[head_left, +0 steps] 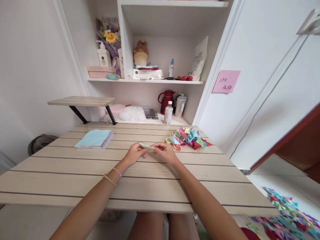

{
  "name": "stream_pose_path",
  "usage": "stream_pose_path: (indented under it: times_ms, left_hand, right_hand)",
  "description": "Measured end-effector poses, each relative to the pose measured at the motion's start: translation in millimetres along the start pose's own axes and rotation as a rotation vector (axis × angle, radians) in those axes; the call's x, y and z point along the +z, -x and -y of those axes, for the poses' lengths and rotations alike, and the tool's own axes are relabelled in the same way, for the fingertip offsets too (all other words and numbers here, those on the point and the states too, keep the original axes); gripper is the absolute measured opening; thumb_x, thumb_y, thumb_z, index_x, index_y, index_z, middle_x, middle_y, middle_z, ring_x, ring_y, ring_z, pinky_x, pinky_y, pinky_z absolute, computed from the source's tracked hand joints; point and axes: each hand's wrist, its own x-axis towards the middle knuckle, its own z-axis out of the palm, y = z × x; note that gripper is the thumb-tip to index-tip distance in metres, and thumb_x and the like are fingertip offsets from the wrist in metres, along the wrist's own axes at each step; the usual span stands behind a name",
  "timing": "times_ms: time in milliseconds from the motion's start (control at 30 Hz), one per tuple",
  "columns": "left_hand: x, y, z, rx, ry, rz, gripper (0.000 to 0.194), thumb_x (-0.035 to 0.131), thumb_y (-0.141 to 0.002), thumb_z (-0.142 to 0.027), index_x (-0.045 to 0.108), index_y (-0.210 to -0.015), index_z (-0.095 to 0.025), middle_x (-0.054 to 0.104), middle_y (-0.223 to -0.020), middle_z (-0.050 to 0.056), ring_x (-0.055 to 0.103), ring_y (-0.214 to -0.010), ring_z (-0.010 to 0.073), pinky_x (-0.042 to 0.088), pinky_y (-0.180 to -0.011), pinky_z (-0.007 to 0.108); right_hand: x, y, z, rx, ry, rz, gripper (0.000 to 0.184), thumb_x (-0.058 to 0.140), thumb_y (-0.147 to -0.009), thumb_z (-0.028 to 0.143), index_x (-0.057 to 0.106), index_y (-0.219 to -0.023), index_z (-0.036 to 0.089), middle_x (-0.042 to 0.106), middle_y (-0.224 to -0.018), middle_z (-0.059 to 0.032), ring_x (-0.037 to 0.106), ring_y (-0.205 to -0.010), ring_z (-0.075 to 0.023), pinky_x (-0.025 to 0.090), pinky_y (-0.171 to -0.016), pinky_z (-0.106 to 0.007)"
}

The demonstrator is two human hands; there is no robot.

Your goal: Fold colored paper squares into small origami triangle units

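Observation:
Between my two hands, a little above the table, is a small folded piece of pale green paper. My left hand pinches its left end, with the fingers curled behind it. At the other end, the thumb and fingers of my right hand are closed on the same paper. Its exact folds are too small to make out. To the right of my right hand lies a heap of folded coloured paper pieces. Off to the left sits a stack of square paper sheets, light blue on top.
The slatted wooden table reaches back to a white shelf unit. A small raised shelf stands at its back left. A bottle, a red jug and a tumbler stand behind. More folded papers lie at lower right.

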Motion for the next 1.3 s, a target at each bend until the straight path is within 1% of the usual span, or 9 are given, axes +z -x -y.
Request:
stream_pose_path:
  times_ms: [167,267,333,500,667,800,967,1133,1300]
  left_hand:
    - [-3.0,-0.6,-1.6,-0.002,0.008,0.011,0.026,0.072,-0.056,-0.029,0.058,-0.072,-0.013,0.063,-0.061,0.003,0.057,-0.05,0.0119,0.048,-0.05,0.024]
    - [-4.4,-0.5,-3.5,0.01,0.032,0.017,0.031,0.073,-0.054,-0.028,0.057,-0.076,-0.013,0.064,-0.064,0.003,0.057,-0.051,0.0113,0.046,-0.051,0.023]
    - [-4.4,-0.4,-4.0,0.021,0.031,0.014,0.031,0.073,-0.055,-0.027,0.057,-0.078,-0.013,0.064,-0.065,0.003,0.057,-0.053,0.0111,0.046,-0.054,0.023]
    - [-2.3,-0.1,-2.7,0.048,-0.016,0.039,0.029,0.072,-0.057,-0.025,0.06,-0.08,-0.013,0.065,-0.072,0.004,0.059,-0.067,0.0128,0.046,-0.064,0.023]
    - [-0.5,1.5,-4.4,-0.039,0.054,0.056,0.038,0.07,-0.06,-0.03,0.053,-0.091,-0.015,0.061,-0.066,0.0,0.056,-0.05,0.0108,0.047,-0.049,0.023]
    - [-1.1,1.1,-5.3,-0.096,0.101,0.024,0.032,0.064,-0.066,-0.035,0.047,-0.086,-0.017,0.058,-0.063,-0.001,0.057,-0.048,0.01,0.046,-0.046,0.022]
    - [-2.1,-1.6,0.5,0.038,-0.004,-0.069,0.027,0.065,-0.064,-0.034,0.047,-0.073,-0.016,0.049,-0.059,-0.005,0.044,-0.039,0.0039,0.037,-0.035,0.015]
    - [3.7,2.9,1.7,0.181,-0.242,-0.088,0.018,0.06,-0.068,-0.029,0.059,-0.079,-0.015,0.051,-0.065,-0.001,0.051,-0.055,0.0084,0.043,-0.043,0.016]
    - [11.7,8.8,-2.0,0.133,-0.32,-0.026,0.027,0.056,-0.072,-0.033,0.062,-0.091,-0.014,0.06,-0.07,0.003,0.057,-0.057,0.0122,0.047,-0.05,0.021]
  right_hand:
    - [-0.6,0.2,1.4,0.176,-0.191,0.046,0.025,0.065,-0.064,0.041,0.066,-0.07,0.016,0.064,-0.067,-0.0019,0.059,-0.063,-0.0152,0.048,-0.06,-0.028]
    - [-0.6,0.1,-0.3,0.262,-0.366,0.084,0.026,0.064,-0.065,0.04,0.065,-0.076,0.017,0.065,-0.072,-0.0027,0.06,-0.064,-0.0157,0.051,-0.062,-0.03]
    - [-1.0,-0.1,-2.5,0.262,-0.376,0.093,0.026,0.062,-0.067,0.037,0.065,-0.083,0.017,0.065,-0.068,-0.0022,0.06,-0.061,-0.0151,0.051,-0.059,-0.03]
    - [-2.5,-0.2,-7.3,0.183,-0.144,0.146,0.028,0.057,-0.066,0.022,0.063,-0.092,0.015,0.056,-0.047,0.0046,0.053,-0.043,-0.0104,0.041,-0.043,-0.02]
    - [-0.3,-0.4,-6.2,0.094,-0.095,0.103,0.032,0.053,-0.066,0.02,0.058,-0.097,0.016,0.057,-0.05,0.0046,0.057,-0.046,-0.012,0.042,-0.045,-0.02]
    - [-0.6,-1.5,-8.0,0.079,-0.078,0.016,0.024,0.052,-0.066,0.02,0.055,-0.089,0.016,0.058,-0.053,0.003,0.056,-0.046,-0.0118,0.043,-0.046,-0.021]
    - [0.8,1.5,-8.7,0.055,0.149,0.027,0.027,0.049,-0.063,0.014,0.053,-0.089,0.017,0.058,-0.055,0.0041,0.053,-0.046,-0.0094,0.041,-0.047,-0.019]
    - [5.9,5.4,-8.3,-0.024,0.464,-0.035,0.032,0.05,-0.067,0.016,0.056,-0.098,0.018,0.059,-0.058,0.0032,0.054,-0.052,-0.0105,0.04,-0.052,-0.019]
    - [9.4,8.3,-7.2,-0.044,0.668,-0.057,0.035,0.05,-0.073,0.02,0.054,-0.107,0.02,0.063,-0.064,0.0002,0.056,-0.056,-0.0128,0.038,-0.055,-0.02]
